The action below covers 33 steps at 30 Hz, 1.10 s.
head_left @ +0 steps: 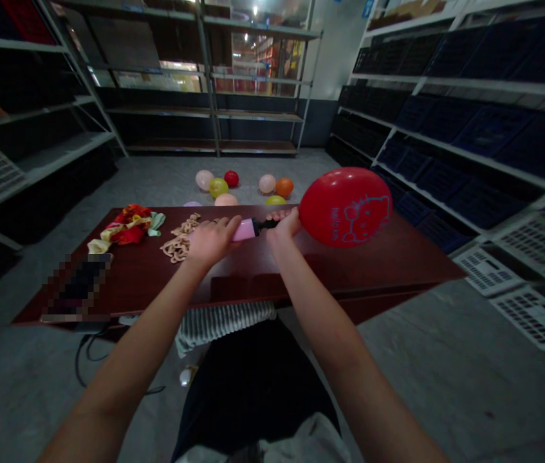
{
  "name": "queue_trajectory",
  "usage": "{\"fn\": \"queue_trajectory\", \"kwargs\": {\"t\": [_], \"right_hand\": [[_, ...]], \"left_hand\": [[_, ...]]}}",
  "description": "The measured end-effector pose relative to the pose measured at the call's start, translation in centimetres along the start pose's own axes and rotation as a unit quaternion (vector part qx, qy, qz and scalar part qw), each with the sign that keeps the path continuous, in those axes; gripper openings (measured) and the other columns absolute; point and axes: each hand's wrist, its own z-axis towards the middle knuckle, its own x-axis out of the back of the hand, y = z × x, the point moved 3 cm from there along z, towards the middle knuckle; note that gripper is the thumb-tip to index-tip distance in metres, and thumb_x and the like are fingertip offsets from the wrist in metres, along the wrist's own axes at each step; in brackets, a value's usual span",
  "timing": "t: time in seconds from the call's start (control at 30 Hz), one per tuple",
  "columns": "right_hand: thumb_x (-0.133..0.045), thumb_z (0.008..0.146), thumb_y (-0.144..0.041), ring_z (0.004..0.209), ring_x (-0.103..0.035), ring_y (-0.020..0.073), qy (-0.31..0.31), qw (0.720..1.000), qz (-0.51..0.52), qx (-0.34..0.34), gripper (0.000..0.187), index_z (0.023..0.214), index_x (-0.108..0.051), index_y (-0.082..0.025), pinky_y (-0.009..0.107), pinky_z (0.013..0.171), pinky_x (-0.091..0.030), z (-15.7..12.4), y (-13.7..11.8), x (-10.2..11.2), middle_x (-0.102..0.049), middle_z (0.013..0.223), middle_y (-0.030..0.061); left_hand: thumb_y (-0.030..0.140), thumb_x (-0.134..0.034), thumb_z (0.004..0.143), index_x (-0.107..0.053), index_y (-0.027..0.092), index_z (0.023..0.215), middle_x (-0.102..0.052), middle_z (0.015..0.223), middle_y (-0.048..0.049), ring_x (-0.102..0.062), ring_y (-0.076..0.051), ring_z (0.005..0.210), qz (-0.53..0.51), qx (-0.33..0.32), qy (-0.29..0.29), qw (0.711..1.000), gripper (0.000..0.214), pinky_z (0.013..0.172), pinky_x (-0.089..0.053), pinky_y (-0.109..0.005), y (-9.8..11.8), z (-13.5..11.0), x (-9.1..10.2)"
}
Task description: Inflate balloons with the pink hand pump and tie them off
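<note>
Above the table (388, 270), left hand (213, 240) gripped pink pump (245, 230), right hand (284, 227) was closed on the neck end of red balloon (340, 202) at the nozzle (264, 224), probably to stop leaks, with limp balloons (130, 230) on the table's left side, presumably for easy reach.

in the middle of the frame, our left grip (212, 243) is wrapped around a pink pump (246, 229) with a black end, and just right of it our right grip (284, 226) is closed about the neck of an inflated red balloon (320, 209), which bears a cat-face print. beneath them we see the dark red table (248, 267). on its left part we find a tangled beige heap (175, 248), limp coloured balloons (132, 226) and, nearer the lower left, a dark pixelated object (82, 283). at upper centre, round balloons (219, 188) lie on the grey floor (156, 177), before metal shelves (257, 116).
</note>
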Motion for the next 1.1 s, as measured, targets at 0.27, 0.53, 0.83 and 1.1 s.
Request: {"fn": "queue_trajectory", "kwargs": {"t": [0.27, 0.53, 0.83, 1.1], "right_hand": [[-0.034, 0.091, -0.013, 0.037, -0.031, 0.0077, 0.04, 0.999, 0.006, -0.02, 0.03, 0.068, -0.022, -0.029, 0.02, 0.034, -0.033, -1.4, 5.0, -2.5, -0.025, 0.049, -0.0117], [-0.033, 0.092, -0.015, 0.039, -0.031, 0.0064, 0.043, 0.999, 0.03, -0.006, 0.029, 0.07, -0.019, -0.029, 0.018, 0.037, -0.035, -1.4, 5.6, -2.9, -0.024, 0.051, -0.012], [-0.031, 0.091, -0.017, 0.04, -0.031, 0.0063, 0.03, 0.999, 0.035, 0.012, 0.027, 0.07, -0.018, -0.028, 0.019, 0.04, -0.038, -1.9, 6.2, -4.2, -0.023, 0.051, -0.0117], [-0.032, 0.093, -0.022, 0.042, -0.033, 0.0068, -0.01, 0.999, 0.025, 0.046, 0.03, 0.069, -0.015, -0.028, 0.018, 0.042, -0.04, -3.2, 6.8, -5.8, -0.022, 0.053, -0.0103]], "left_hand": [[0.053, -0.059, 0.092, -0.063, 0.018, 0.135, -0.072, 0.112, -0.0171, -0.069, -0.036, 0.093, 0.036, 0.019, 0.01, 0.999, 0.056, 0.075, -0.046, -0.04, -8.6, -3.8, -0.6], [0.058, -0.056, 0.093, -0.063, 0.021, 0.136, -0.071, 0.118, -0.0138, -0.065, -0.033, 0.097, 0.114, 0.043, -0.011, 0.992, 0.057, 0.082, -0.042, -0.037, -14.5, -5.6, 1.1], [0.039, -0.062, 0.088, -0.065, 0.015, 0.12, -0.069, 0.114, -0.0165, -0.059, -0.036, 0.108, 0.063, 0.149, 0.039, 0.986, 0.04, 0.095, -0.038, -0.044, -12.9, -3.5, 1.9], [0.026, -0.053, 0.091, -0.065, 0.019, 0.113, -0.066, 0.11, -0.0175, -0.055, -0.038, 0.108, 0.005, 0.191, 0.137, 0.972, 0.027, 0.098, -0.036, -0.052, -7.2, 0.0, 2.2]]}}
